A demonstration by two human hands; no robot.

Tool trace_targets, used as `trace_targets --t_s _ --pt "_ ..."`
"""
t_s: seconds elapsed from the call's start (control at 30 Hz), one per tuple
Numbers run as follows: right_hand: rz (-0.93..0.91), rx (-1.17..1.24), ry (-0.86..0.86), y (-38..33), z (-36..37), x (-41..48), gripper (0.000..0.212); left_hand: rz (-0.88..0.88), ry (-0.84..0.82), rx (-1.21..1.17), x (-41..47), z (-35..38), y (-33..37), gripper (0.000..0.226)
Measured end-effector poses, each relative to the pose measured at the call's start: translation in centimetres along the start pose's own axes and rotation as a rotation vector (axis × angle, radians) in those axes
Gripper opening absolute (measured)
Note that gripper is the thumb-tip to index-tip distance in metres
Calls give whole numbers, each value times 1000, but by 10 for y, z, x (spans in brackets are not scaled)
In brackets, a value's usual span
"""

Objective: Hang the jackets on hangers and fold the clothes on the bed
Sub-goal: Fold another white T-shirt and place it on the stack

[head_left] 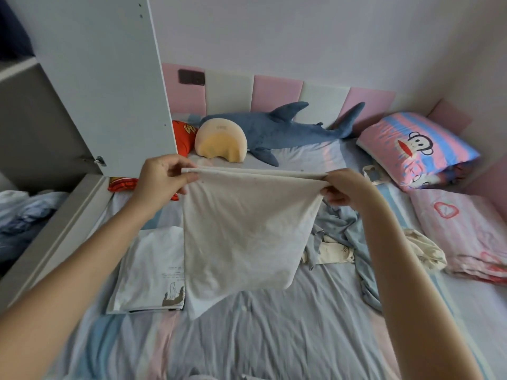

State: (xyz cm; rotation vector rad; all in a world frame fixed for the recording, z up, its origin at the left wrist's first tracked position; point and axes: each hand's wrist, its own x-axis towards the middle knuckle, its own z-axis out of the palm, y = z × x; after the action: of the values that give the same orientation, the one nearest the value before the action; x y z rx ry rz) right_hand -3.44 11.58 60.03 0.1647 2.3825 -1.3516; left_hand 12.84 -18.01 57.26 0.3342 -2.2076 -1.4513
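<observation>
A cream-white garment [247, 231] hangs in the air above the bed [274, 338], folded in half and stretched between both hands. My left hand [162, 176] pinches its upper left corner. Its upper right corner is pinched by my right hand [345, 187]. The lower edge of the garment nearly reaches the sheet. To the left, under the hanging cloth, a folded white shirt [151, 272] with a small print lies flat on the bed. A crumpled grey-blue garment [348, 231] and a cream patterned piece [422, 250] lie to the right.
An open white wardrobe door [109, 78] stands at the left, with clothes piled below it [24, 215]. At the headboard lie a blue shark plush [279, 127], a beige foam pillow [219, 141] and a red cushion [183, 135]. A cartoon pillow [417, 149] and folded pink quilt [466, 231] sit at the right.
</observation>
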Motion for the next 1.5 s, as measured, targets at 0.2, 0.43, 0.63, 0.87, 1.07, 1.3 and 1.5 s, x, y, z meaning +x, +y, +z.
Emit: trace_targets --t_s 0.2,0.43,0.63,0.87,1.07,1.3,1.5 --pt "87 80 35 16 44 47 28 -78 -21 102 41 30 -53 20" --pt "-112 219 131 90 78 63 43 90 -27 376 29 51 -119 12" --pt "173 149 102 273 172 75 48 -43 -225 517 -69 103 -273 19" --pt "696 -258 -336 467 273 58 26 -423 -408 582 -251 135 -438 26" --pt "248 -903 -242 462 333 105 33 -702 -184 412 -321 150 -495 26" --pt "-356 -774 -274 393 440 235 69 -680 38 526 -332 176 -510 33" --pt "-287 -656 -281 361 488 272 24 -686 177 423 -331 183 -504 32"
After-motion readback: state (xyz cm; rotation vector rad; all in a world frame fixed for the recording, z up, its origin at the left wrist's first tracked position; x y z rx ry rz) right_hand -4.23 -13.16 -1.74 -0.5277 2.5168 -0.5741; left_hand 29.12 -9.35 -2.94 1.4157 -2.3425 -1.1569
